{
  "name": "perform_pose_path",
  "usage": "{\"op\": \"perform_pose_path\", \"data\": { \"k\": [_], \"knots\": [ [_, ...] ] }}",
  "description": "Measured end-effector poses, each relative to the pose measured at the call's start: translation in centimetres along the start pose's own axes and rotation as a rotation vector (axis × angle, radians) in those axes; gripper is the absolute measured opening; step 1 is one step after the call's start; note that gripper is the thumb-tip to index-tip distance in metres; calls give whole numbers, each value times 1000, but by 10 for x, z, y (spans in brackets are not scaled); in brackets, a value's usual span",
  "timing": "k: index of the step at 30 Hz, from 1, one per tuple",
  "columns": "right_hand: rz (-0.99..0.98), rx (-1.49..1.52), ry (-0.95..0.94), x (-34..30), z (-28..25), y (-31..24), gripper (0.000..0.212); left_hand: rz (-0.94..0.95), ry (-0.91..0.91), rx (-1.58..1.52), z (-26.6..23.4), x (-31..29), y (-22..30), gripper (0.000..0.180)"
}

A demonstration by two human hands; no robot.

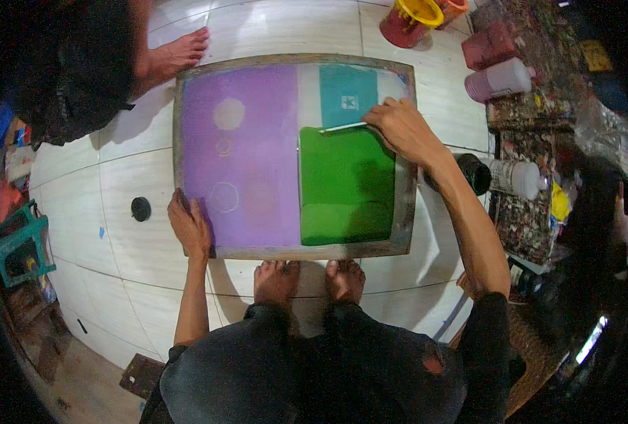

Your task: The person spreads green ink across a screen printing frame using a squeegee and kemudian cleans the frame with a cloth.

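Observation:
A wood-edged printing screen lies flat in front of me. Its mesh has a purple area on the left with pale round shapes. A teal block with a small white star mark is at its far right. Below that spreads a glossy wet-looking green patch. My left hand is closed on the frame's left edge near the close corner. In my right hand is a thin pale stick, its tip at the green patch's far left corner. My right fingertips are partly hidden.
Another person's foot stands beyond the frame's far left corner. A black lid lies on the tiles at left, near a green stool. Paint tubs, a pinkish bottle and a white jar line the right side.

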State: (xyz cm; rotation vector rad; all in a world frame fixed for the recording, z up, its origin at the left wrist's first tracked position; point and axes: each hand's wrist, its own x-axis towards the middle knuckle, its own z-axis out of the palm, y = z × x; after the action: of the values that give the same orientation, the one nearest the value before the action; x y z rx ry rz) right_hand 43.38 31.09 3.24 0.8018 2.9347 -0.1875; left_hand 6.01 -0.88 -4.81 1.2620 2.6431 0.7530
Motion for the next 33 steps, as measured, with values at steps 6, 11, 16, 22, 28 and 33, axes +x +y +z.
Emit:
{"op": "perform_pose_path", "data": {
  "k": [6, 11, 16, 22, 28, 33],
  "knots": [
    [-3, -19, -19, 1, 12, -5, 21, 9, 9, 36, 2, 2, -3, 55],
    [-14, -91, -95, -41, 25, -39, 26, 27, 15, 18, 2, -1, -3, 54],
    [-21, 11, -73, -98, 46, -97, 30, 5, 6, 23, 3, 0, -3, 52],
    [30, 120, -66, -163, 46, -166, 38, 11, 4, 11, 3, -1, -4, 52],
    [78, 174, -84, -177, 46, -185, 38, 4, -6, 15, 0, -3, 1, 51],
    [124, 61, -2, -139, 45, -164, 35, -10, -2, -24, 0, -2, 2, 53]
  ]
}}
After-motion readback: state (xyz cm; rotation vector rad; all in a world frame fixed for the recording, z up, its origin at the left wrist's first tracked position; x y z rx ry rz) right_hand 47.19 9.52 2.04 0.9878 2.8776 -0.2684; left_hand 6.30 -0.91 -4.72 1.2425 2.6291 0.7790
